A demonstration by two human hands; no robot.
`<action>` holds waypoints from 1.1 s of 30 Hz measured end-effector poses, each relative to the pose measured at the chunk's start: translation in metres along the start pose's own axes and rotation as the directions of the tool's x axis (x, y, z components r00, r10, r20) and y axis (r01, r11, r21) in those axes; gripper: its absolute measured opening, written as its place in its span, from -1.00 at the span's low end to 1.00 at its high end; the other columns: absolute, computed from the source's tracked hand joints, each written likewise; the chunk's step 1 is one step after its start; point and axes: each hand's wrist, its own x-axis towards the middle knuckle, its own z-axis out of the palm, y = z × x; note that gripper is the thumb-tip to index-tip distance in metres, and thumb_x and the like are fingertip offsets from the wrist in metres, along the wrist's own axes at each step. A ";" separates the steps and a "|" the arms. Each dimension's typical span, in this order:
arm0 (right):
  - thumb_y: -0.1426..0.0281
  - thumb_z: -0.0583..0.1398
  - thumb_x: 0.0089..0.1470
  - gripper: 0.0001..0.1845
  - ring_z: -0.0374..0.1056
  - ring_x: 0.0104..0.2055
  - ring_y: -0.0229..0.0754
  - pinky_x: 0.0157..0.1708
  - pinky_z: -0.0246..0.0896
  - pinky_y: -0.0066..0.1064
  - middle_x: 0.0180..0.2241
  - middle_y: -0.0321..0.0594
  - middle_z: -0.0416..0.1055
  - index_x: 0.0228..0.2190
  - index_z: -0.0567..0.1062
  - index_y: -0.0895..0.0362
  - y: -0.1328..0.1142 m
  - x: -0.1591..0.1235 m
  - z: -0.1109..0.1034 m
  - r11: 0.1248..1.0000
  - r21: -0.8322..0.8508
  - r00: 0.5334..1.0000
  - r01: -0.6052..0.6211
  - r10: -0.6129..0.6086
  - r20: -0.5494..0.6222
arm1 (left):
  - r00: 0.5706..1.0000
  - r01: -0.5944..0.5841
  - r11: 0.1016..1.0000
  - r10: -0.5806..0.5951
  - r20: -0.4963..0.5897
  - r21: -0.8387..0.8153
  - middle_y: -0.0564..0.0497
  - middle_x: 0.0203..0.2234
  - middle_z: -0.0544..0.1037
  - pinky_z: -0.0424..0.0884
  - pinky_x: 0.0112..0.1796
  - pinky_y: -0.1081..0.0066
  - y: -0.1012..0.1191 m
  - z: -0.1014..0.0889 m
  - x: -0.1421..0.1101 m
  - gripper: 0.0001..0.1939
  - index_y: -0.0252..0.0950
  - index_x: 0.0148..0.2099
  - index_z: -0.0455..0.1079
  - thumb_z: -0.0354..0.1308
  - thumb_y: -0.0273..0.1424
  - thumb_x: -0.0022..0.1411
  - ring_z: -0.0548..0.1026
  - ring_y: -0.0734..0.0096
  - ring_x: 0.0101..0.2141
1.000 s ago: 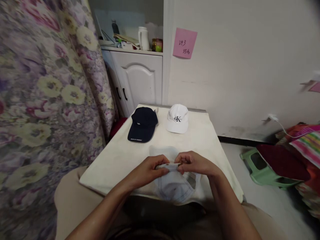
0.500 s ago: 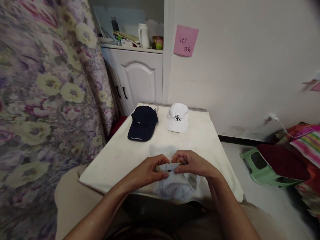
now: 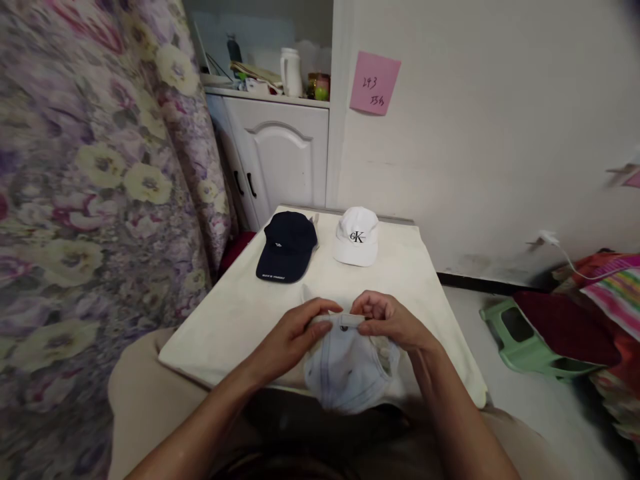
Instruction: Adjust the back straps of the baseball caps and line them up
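- Left hand (image 3: 305, 328): thumb and fingers closed on the edge of a pale blue cap, at one end of its back strap (image 3: 351, 320).
- Right hand (image 3: 389, 321): thumb and fingers pinching the same strap at its other end, fingers curled.
- Pale blue cap (image 3: 343, 373): held between both hands at the near edge of the tabletop, crown towards the person; darker seams, a dark round spot just below the strap.
- Tabletop (image 3: 230, 327): covered in cream cloth.
- Navy cap (image 3: 290, 230): far left of the tabletop, brim towards the person, small pale lettering along the brim.
- White cap (image 3: 356, 220): to the right of the navy cap, apart from it; black letters on the front.
- Curtain (image 3: 105, 220): floral, at left.
- Cabinet (image 3: 280, 157): white, behind the tabletop; white jug (image 3: 291, 75) on top.
- Pink note (image 3: 375, 83): on the wall, handwritten.
- Green stool (image 3: 527, 347): on the floor at right, dark red cloth (image 3: 560, 327) over it.
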 end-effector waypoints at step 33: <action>0.26 0.41 -0.07 -0.71 0.14 -0.52 -0.37 -0.47 0.05 -0.49 -0.54 -0.44 0.29 -0.40 0.47 0.15 0.010 0.011 0.003 0.995 -0.076 0.995 -0.072 0.077 0.068 | 0.993 -0.035 0.941 0.072 -0.098 0.337 0.06 -0.33 0.50 0.26 -0.22 0.31 -0.021 0.018 0.003 -0.84 -0.23 -0.16 0.45 0.29 -0.37 0.19 0.46 0.27 -0.26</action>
